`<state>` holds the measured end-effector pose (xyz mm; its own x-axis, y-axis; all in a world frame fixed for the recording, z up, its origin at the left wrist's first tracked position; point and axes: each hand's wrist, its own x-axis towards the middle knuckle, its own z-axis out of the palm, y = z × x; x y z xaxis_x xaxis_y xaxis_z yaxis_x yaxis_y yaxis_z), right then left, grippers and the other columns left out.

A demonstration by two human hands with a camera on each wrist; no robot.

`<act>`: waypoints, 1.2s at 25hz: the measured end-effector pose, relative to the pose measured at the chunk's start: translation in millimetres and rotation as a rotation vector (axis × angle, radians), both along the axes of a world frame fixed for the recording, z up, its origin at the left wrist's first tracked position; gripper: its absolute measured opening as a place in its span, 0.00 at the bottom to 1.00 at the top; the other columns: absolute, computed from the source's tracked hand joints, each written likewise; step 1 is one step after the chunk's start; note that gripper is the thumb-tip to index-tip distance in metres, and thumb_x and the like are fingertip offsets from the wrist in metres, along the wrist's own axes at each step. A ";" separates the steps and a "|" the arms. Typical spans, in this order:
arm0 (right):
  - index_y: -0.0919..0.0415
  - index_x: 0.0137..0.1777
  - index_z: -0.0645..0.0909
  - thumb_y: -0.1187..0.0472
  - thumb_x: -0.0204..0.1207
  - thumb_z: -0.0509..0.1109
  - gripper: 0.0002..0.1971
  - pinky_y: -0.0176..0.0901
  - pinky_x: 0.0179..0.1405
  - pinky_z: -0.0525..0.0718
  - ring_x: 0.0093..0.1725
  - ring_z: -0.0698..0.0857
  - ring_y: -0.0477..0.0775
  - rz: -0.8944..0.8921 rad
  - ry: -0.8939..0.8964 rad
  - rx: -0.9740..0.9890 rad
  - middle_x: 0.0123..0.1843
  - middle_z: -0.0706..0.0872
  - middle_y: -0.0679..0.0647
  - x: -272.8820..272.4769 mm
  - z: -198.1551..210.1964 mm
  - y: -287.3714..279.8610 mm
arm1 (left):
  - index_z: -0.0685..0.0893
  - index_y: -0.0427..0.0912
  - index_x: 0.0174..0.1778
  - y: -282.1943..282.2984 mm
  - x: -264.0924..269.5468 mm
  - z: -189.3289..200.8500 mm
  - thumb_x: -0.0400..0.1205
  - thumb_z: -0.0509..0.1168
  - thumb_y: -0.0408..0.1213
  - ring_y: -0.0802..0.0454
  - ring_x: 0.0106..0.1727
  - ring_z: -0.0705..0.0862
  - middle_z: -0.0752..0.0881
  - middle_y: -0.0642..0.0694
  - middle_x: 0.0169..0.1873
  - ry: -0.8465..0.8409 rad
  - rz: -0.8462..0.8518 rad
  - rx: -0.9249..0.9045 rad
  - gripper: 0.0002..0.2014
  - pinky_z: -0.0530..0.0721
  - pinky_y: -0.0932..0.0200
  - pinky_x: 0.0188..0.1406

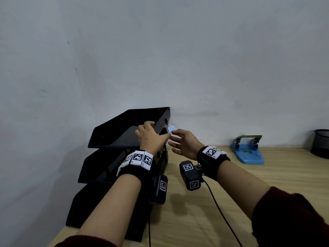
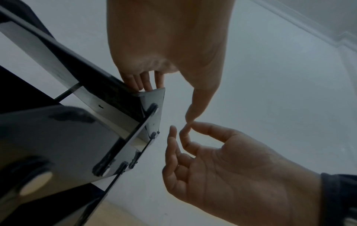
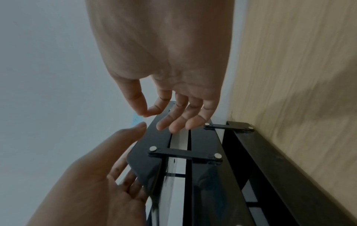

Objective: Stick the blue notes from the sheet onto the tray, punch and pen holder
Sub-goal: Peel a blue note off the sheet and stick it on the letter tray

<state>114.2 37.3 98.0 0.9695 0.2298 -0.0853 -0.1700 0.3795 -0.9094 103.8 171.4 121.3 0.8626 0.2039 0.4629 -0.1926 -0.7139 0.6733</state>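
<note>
A black three-tier tray [image 1: 114,138] stands at the left against the wall. My left hand [image 1: 151,136] grips the right side wall of its top tier, fingers [image 2: 146,82] over the rim and thumb stretched toward the right hand. Beside that wall, my right hand [image 1: 179,141] pinches a small blue note [image 1: 171,129] between thumb and index finger, its other fingers spread. In the right wrist view only a sliver of the note [image 3: 134,118] shows. The blue punch [image 1: 248,152] and the black mesh pen holder [image 1: 321,143] stand far right. The sheet is out of view.
The wooden desk [image 1: 204,211] runs from the tray to the punch, with a grey wall close behind. Camera cables trail down from both wrists over the desk's near part.
</note>
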 end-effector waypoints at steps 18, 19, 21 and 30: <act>0.54 0.36 0.78 0.58 0.79 0.60 0.11 0.39 0.37 0.75 0.32 0.75 0.47 0.010 -0.001 -0.056 0.29 0.81 0.43 63.8 -7.9 26.9 | 0.84 0.43 0.64 3.6 47.0 1.9 0.73 0.67 0.56 0.43 0.64 0.84 0.88 0.45 0.61 0.164 0.005 -0.084 0.27 0.80 0.55 0.56; 0.54 0.35 0.78 0.58 0.79 0.60 0.11 0.39 0.37 0.76 0.31 0.75 0.46 0.013 -0.001 -0.061 0.25 0.81 0.42 64.9 -8.3 27.2 | 0.86 0.44 0.60 1.9 46.8 2.2 0.72 0.66 0.57 0.43 0.61 0.85 0.89 0.45 0.57 0.164 0.022 -0.078 0.26 0.79 0.58 0.51; 0.53 0.34 0.77 0.58 0.79 0.60 0.12 0.38 0.37 0.75 0.30 0.75 0.46 0.016 -0.004 -0.073 0.20 0.81 0.41 67.2 -9.2 28.3 | 0.89 0.46 0.54 -0.5 46.2 2.4 0.73 0.65 0.56 0.43 0.57 0.87 0.91 0.45 0.50 0.149 0.045 -0.065 0.22 0.76 0.60 0.45; 0.53 0.32 0.75 0.54 0.79 0.63 0.13 0.38 0.37 0.77 0.30 0.74 0.45 0.020 -0.026 -0.116 0.17 0.78 0.41 71.4 -8.3 31.3 | 0.90 0.44 0.46 -5.8 38.6 -0.2 0.80 0.61 0.50 0.40 0.51 0.87 0.91 0.41 0.43 0.054 0.098 -0.002 0.16 0.74 0.60 0.41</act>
